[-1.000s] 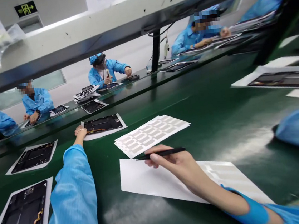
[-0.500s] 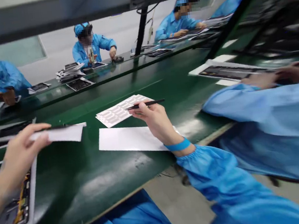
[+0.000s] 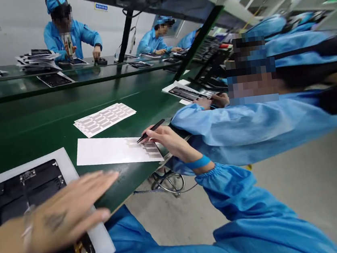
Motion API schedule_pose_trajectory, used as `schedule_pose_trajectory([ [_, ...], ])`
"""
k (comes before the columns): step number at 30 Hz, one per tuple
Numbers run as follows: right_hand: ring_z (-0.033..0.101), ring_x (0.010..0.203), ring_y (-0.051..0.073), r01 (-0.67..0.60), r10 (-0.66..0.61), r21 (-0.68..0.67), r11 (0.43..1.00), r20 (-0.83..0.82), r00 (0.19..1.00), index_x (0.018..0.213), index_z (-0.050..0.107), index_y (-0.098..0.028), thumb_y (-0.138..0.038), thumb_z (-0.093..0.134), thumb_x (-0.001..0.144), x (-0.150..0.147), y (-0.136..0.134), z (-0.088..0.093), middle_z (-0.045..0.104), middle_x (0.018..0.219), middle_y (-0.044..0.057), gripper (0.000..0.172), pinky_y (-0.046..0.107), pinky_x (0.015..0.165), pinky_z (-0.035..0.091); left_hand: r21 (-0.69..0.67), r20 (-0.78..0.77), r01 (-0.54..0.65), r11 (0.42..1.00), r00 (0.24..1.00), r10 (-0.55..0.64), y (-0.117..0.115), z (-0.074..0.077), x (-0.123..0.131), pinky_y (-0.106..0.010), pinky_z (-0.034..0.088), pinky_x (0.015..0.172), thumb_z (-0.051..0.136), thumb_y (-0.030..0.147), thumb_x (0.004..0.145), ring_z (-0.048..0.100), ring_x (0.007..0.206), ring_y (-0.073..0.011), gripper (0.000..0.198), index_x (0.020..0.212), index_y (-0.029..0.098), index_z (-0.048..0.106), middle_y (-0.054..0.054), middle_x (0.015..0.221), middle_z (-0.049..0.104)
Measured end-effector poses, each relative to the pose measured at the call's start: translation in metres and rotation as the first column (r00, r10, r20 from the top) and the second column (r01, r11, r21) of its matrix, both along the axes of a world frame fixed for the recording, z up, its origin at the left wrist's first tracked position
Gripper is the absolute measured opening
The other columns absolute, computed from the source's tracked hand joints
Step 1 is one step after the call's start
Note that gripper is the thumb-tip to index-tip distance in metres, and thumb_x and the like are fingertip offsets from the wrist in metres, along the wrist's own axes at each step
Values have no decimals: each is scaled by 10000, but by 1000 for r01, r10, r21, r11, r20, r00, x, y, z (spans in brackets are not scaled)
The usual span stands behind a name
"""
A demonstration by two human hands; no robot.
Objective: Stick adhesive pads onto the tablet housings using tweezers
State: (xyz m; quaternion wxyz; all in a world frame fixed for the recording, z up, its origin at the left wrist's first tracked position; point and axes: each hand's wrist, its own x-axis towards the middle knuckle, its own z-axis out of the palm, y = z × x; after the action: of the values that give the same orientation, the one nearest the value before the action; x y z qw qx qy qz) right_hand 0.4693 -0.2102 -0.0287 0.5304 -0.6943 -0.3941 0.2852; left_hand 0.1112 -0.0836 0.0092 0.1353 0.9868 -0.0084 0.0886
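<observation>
My right hand (image 3: 171,140) pinches black tweezers (image 3: 155,128). Their tips are at the right part of a long white sheet (image 3: 101,152), where several pale grey label strips show; whether they touch one I cannot tell. Over an opened tablet-like device (image 3: 9,197), my left hand (image 3: 66,215) is held flat, fingers stretched, nothing in it. It is slightly blurred and hides the middle of the device; contact is unclear. Under the device lies a white sheet or board (image 3: 105,247). Beyond the long sheet rest overlapping sheets of grey labels (image 3: 105,119).
Close on my right, a co-worker in a blue sleeve (image 3: 217,125) works at another device (image 3: 184,92). A dark post (image 3: 198,44) rises from the green bench (image 3: 33,113). Across the bench are more people and a stack of papers and devices (image 3: 37,60). A shelf hangs overhead.
The view has swung right. My left hand no longer holds the white sheet with a dark edge and now lies flat over the device. The tweezers went from the label sheets to the long sheet.
</observation>
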Motion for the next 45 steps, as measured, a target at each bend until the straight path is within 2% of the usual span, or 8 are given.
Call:
schedule_pose_trajectory([
  [6,681,723,194,-64,68,-93,994,38,997,862,695,-187,-671,699,764,2,10,7,785,778,88,494,315,677,476,139,-214,260,956,950,-227,54,-19,153,-489,237,1203,505,490,1013,257,1498,-331,546,1507,267,444,-82,1629,308],
  [10,670,715,195,-69,72,-144,987,17,997,848,693,-181,-638,708,782,4,11,10,775,754,80,462,311,660,460,63,-234,304,950,930,-283,67,-37,187,-509,255,1166,384,551,1035,245,1498,-331,507,1514,389,411,-25,1655,249],
  [21,649,738,184,-65,71,-269,961,13,997,800,715,-170,-591,709,813,0,13,30,781,801,103,422,302,675,451,47,-233,276,960,937,-259,62,-46,188,-499,217,1175,405,508,1031,228,1504,-334,482,1504,413,425,-29,1662,224],
  [26,597,665,155,-96,106,-261,960,25,994,763,701,-182,-583,738,781,-3,18,33,742,729,61,403,288,625,434,66,-107,286,956,954,-279,58,-48,182,-514,247,1152,383,443,1048,289,1475,-343,427,1463,426,481,-46,1632,303],
  [34,594,659,174,95,-97,-20,995,-84,992,708,702,-204,-582,808,663,-15,12,11,664,675,28,396,330,677,484,69,-112,292,954,952,-284,60,-50,184,-521,299,1123,446,420,1016,335,1450,-340,435,1447,426,501,-47,1597,372],
  [38,578,725,183,234,-200,215,948,-168,965,721,703,-260,-601,821,651,-39,13,27,666,807,31,368,346,707,470,84,-234,305,949,931,-279,47,-38,177,-481,269,1167,421,458,1038,297,1490,-287,469,1503,400,434,-43,1604,360],
  [41,541,722,175,189,-141,317,929,-169,976,736,719,-300,-572,788,718,-62,21,48,636,844,45,282,395,761,430,144,-199,206,968,964,-176,63,-13,150,-484,239,1181,427,507,1039,208,1524,-289,547,1555,342,354,-80,1639,273],
  [45,555,740,222,117,-80,274,955,-140,987,695,741,-330,-556,790,710,-95,36,67,604,815,67,232,476,837,421,275,-116,-175,946,970,213,105,22,51,-389,440,960,362,348,1071,555,1218,-267,379,1307,200,619,-123,1335,599],
])
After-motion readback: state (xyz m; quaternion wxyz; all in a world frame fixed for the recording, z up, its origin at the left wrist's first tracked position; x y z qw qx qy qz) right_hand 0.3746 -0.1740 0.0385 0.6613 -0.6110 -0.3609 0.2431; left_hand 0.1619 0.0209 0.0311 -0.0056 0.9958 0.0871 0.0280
